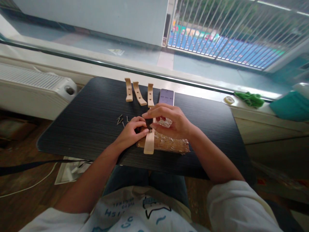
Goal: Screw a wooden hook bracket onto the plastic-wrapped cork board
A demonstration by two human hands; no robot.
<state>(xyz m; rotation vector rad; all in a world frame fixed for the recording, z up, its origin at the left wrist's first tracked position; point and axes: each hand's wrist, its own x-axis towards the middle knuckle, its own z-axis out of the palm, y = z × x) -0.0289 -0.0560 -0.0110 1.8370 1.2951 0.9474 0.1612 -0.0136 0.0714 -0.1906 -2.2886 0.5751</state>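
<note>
A light wooden hook piece [149, 143] lies lengthwise across a brown board wrapped in shiny film [169, 143] on the dark table [91, 119]. My left hand [131, 131] is curled at the piece's upper end, fingers pinched on something small I cannot make out. My right hand [170, 120] arches over the same spot, fingertips closed round a small dark object at the top of the piece.
Three more wooden hook pieces [138, 92] lie at the table's far edge beside a phone [166, 96] with its screen lit. Several loose screws [121, 120] lie left of my hands. A radiator [31, 87] stands at left, a green cloth [249, 98] on the sill.
</note>
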